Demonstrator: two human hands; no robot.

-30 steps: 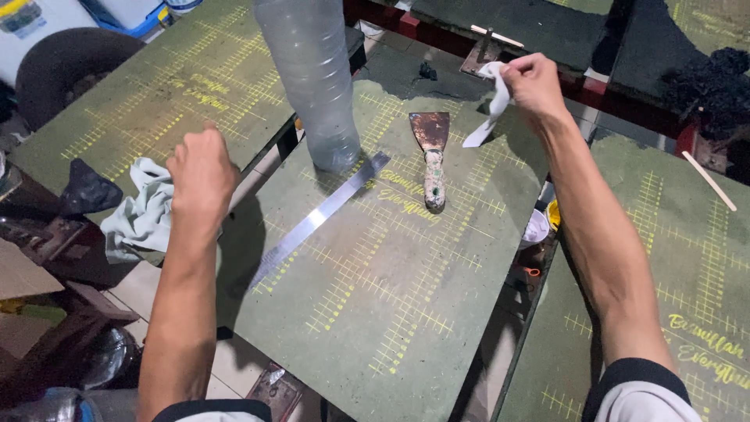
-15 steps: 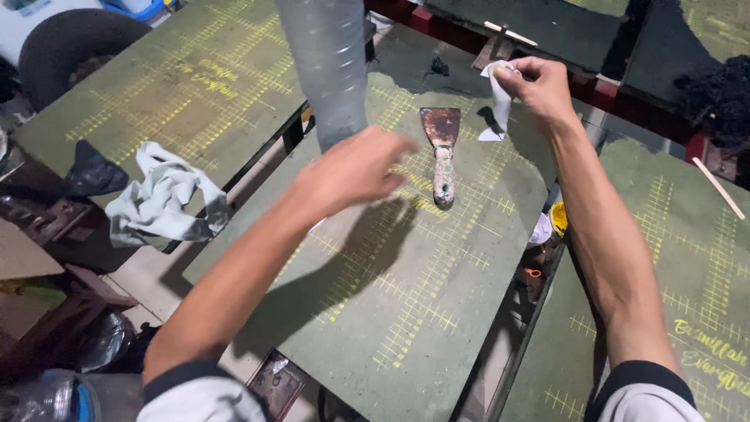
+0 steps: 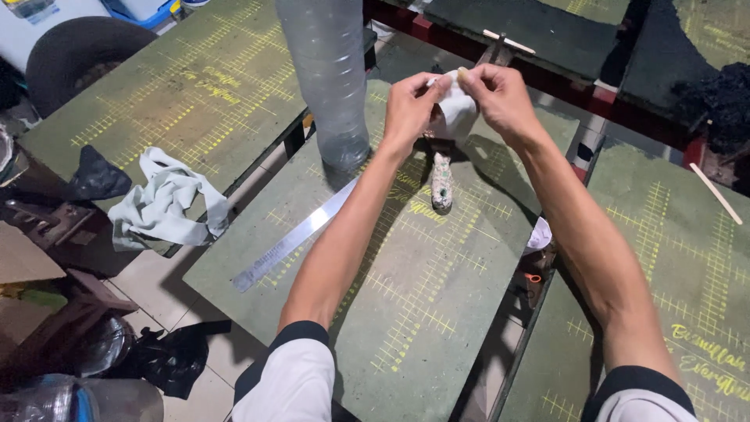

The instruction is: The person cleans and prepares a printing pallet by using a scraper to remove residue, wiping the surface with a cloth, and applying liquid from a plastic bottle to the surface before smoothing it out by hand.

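Head view:
L hand [image 3: 410,105]: raised over the bench, fingers pinched on the left edge of the white cloth scrap [image 3: 453,116].
R hand [image 3: 500,98]: at 3 o'clock of the L hand, fingers pinched on the scrap's top right edge, so both hands grip it.
Cloth scrap: held in the air between the two hands, above the putty knife [image 3: 442,181], prob. not touching it.
Handling (my read): light, soft, limp; no risk of breaking, will sag and fold. Best taken by edges or corners w/ fingertips, as now.
Putty knife: flat on the bench [image 3: 437,297], paint-spattered handle toward 6 o'clock; blade hidden behind the hands, can't tell its state.
Steel ruler [image 3: 301,238]: lies flat, slanting from 7 to 1 o'clock, far end near the bottle base.
Clear plastic bottle [image 3: 328,78]: upright at 9 o'clock of the L hand, near, apart.
Pale rag [image 3: 168,205]: crumpled on the next board, at 8 o'clock, well apart.
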